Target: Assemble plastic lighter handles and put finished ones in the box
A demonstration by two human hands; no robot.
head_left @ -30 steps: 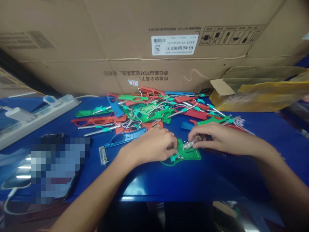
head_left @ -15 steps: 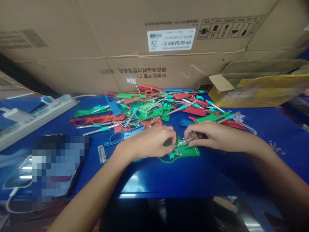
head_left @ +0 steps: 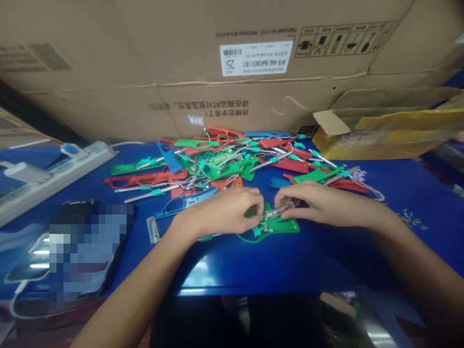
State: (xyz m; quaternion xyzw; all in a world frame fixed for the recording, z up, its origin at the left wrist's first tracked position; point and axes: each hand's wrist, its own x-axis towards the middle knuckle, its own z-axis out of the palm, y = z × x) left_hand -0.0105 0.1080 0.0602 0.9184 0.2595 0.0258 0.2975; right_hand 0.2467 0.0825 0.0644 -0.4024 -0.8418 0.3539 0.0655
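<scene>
A green lighter casing half point(head_left: 288, 226) lies open side up on the blue table, under my two hands. My right hand point(head_left: 308, 203) pinches a clear plastic fuel tank point(head_left: 281, 210) between thumb and fingers, tilted over the casing. A small whitish part shows at the tank's left end. My left hand point(head_left: 241, 210) is closed at the casing's left part, its fingertips pressed together; what they grip is hidden. Beneath those fingertips sit a teal trigger piece point(head_left: 257, 231) and thin white wires. Another clear tank point(head_left: 153, 230) lies left of my left forearm.
Behind my hands spreads a pile of red, green and blue lighter casings point(head_left: 232, 166) with metal rods and wires. A large cardboard sheet point(head_left: 119, 63) stands at the back. Phones point(head_left: 108, 256) and a power strip point(head_left: 54, 176) lie left; an open carton point(head_left: 391, 140) stands right.
My right hand has shifted very slightly left with the clear fuel tank, toward my left fingertips. My left hand keeps its place, and the view has moved a touch.
</scene>
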